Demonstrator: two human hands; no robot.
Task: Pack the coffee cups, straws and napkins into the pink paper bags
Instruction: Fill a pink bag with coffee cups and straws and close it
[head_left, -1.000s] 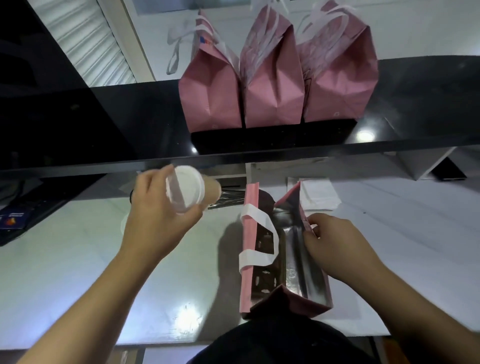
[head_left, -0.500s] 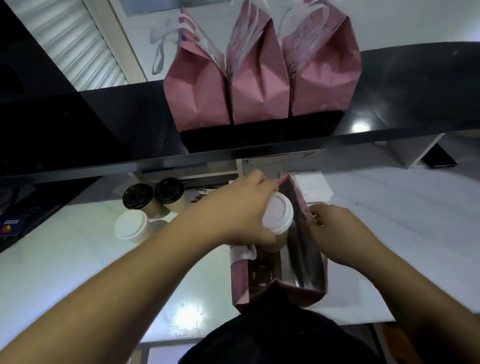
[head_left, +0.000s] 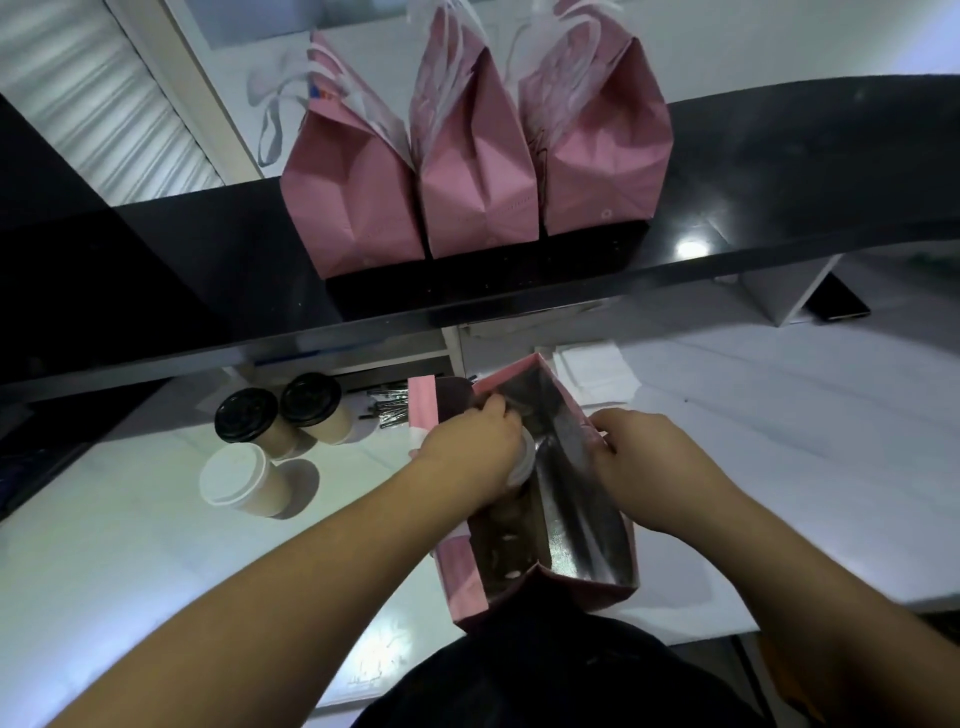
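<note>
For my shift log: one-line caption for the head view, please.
Left hand lowers a white-lidded cup into the open pink bag while right hand holds its rim.

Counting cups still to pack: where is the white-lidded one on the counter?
Left of the open bag, the white-lidded cup stands nearest the person, just in front of two black-lidded cups.

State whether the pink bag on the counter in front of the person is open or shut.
Open. The pink bag shows its silver lining; the right hand holds its rim while the left hand lowers a cup inside.

pink bag (head_left: 460, 582), silver lining; black-lidded tan cups (head_left: 283, 418)
</note>
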